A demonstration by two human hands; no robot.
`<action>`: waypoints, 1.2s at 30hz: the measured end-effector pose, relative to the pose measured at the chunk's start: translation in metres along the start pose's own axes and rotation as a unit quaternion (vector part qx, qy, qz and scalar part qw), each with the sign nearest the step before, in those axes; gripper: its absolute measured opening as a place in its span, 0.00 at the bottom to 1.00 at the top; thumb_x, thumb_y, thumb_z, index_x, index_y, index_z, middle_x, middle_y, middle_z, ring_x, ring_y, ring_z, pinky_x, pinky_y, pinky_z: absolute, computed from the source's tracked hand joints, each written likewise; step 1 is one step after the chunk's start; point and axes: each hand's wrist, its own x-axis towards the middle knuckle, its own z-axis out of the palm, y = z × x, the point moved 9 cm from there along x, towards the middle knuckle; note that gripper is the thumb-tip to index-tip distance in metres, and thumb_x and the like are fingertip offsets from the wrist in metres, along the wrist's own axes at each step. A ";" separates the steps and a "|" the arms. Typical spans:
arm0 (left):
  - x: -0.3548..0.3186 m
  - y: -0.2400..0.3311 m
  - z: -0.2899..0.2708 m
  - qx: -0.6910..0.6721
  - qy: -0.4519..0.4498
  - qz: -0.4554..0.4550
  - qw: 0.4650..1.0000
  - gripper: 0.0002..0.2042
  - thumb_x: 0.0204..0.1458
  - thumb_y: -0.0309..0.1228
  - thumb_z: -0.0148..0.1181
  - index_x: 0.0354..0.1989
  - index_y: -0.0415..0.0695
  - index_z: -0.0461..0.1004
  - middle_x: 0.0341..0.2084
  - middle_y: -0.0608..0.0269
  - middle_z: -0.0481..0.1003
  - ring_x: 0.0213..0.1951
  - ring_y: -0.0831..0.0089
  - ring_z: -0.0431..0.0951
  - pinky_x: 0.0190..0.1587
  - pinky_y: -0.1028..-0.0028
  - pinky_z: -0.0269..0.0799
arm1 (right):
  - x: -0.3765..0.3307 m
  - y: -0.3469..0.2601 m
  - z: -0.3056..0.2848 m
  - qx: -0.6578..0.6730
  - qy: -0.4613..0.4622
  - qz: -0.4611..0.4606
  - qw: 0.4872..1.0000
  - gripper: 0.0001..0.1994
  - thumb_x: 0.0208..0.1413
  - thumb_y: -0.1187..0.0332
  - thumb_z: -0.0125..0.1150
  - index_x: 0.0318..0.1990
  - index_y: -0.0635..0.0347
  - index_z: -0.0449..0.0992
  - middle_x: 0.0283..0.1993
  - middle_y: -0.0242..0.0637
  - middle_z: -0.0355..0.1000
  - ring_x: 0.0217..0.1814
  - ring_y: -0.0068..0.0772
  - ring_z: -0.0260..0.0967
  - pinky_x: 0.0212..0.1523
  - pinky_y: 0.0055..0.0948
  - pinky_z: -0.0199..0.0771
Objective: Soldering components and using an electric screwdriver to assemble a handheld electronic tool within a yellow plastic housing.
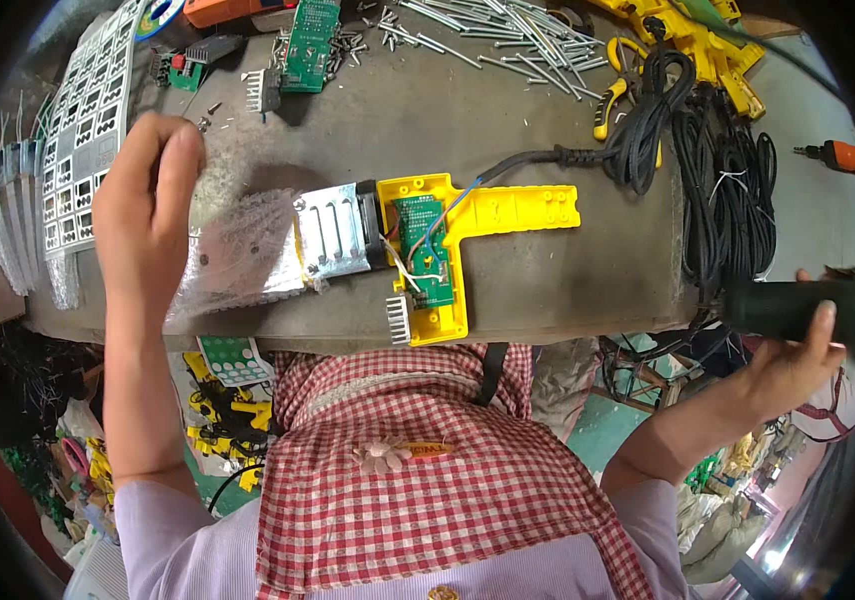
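Observation:
A yellow plastic tool housing half (517, 207) lies open side up on the bench. It holds a green circuit board (417, 235) with red, blue and white wires, and a finned metal heat sink (398, 320) sits at its lower corner. To its left is a slotted silver metal barrel (332, 232), partly in clear plastic wrap (242, 250). Above the wrap's left end, my left hand (147, 190) is closed; what its fingers hold, if anything, is hidden. At the far right, my right hand (792, 370) grips a dark rectangular object (797, 308) beyond the bench edge.
Long screws (517, 40) lie scattered at the back beside yellow-handled pliers (615, 90). Coiled black cables (722, 190) run down the right side. A sheet of printed labels (87, 130) lies at left; another circuit board (312, 45) stands behind. An orange-handled screwdriver (837, 156) is far right.

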 end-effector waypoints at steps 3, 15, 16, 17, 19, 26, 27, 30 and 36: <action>-0.030 0.023 0.009 -0.186 -0.012 -0.013 0.982 0.04 0.54 0.21 0.54 0.35 0.33 0.74 0.29 0.62 0.76 0.29 0.79 0.73 0.33 0.81 0.68 | 0.024 -0.006 -0.018 0.131 -0.033 0.031 0.990 0.24 0.55 0.62 0.53 0.52 0.75 0.65 0.48 0.53 0.68 0.52 0.49 0.68 0.55 0.50 0.68; -0.085 0.042 0.070 -0.400 -0.172 -0.088 0.896 0.10 0.48 0.17 0.58 0.39 0.37 0.79 0.34 0.59 0.76 0.35 0.75 0.74 0.37 0.78 0.69 | -0.107 0.020 0.111 0.166 -0.217 0.076 0.959 0.42 0.50 0.48 0.62 0.63 0.69 0.51 0.44 0.50 0.68 0.39 0.38 0.69 0.47 0.37 0.69; -0.089 0.041 0.073 -0.412 -0.176 -0.110 0.887 0.10 0.48 0.17 0.58 0.38 0.38 0.79 0.34 0.60 0.75 0.35 0.75 0.73 0.37 0.78 0.68 | -0.110 0.009 0.126 0.198 -0.208 0.056 0.956 0.42 0.50 0.52 0.63 0.64 0.70 0.49 0.42 0.45 0.67 0.39 0.37 0.68 0.45 0.36 0.69; -0.091 0.041 0.076 -0.412 -0.176 -0.112 0.887 0.10 0.48 0.17 0.58 0.38 0.38 0.79 0.34 0.60 0.75 0.35 0.75 0.73 0.37 0.78 0.68 | -0.113 0.005 0.130 0.199 -0.209 0.058 0.956 0.42 0.50 0.52 0.63 0.64 0.70 0.49 0.42 0.45 0.67 0.39 0.37 0.68 0.45 0.36 0.69; -0.091 0.048 0.079 -0.392 -0.192 -0.078 0.896 0.07 0.49 0.18 0.55 0.35 0.35 0.78 0.34 0.59 0.72 0.35 0.75 0.71 0.37 0.79 0.67 | -0.113 -0.003 0.134 0.101 -0.206 0.026 0.973 0.39 0.52 0.56 0.61 0.64 0.69 0.47 0.40 0.43 0.67 0.38 0.35 0.66 0.43 0.36 0.69; -0.089 0.062 0.082 -0.325 -0.187 0.020 0.927 0.07 0.45 0.17 0.55 0.33 0.37 0.77 0.32 0.61 0.71 0.34 0.74 0.70 0.39 0.76 0.66 | -0.113 -0.020 0.157 0.453 -0.214 0.184 0.846 0.33 0.58 0.52 0.46 0.65 0.64 0.50 0.35 0.32 0.61 0.32 0.23 0.55 0.35 0.26 0.58; -0.088 0.064 0.081 -0.308 -0.180 0.042 0.933 0.07 0.45 0.17 0.55 0.32 0.38 0.77 0.32 0.62 0.71 0.34 0.73 0.71 0.39 0.75 0.67 | -0.114 -0.024 0.161 0.452 -0.214 0.185 0.846 0.33 0.58 0.52 0.46 0.65 0.64 0.50 0.35 0.32 0.61 0.32 0.23 0.55 0.35 0.26 0.58; -0.093 0.063 0.084 -0.335 -0.194 0.032 0.921 0.16 0.48 0.16 0.54 0.48 0.37 0.70 0.32 0.63 0.71 0.35 0.77 0.71 0.40 0.77 0.68 | -0.125 -0.030 0.178 0.517 -0.204 0.227 0.800 0.30 0.54 0.60 0.53 0.60 0.69 0.54 0.34 0.30 0.58 0.35 0.20 0.56 0.39 0.23 0.59; -0.098 0.056 0.089 -0.342 -0.208 0.012 0.916 0.26 0.50 0.16 0.54 0.60 0.36 0.57 0.32 0.63 0.70 0.36 0.79 0.71 0.43 0.78 0.68 | -0.130 -0.030 0.186 0.532 -0.205 0.219 0.792 0.31 0.53 0.61 0.54 0.60 0.69 0.54 0.35 0.30 0.59 0.35 0.20 0.57 0.40 0.23 0.59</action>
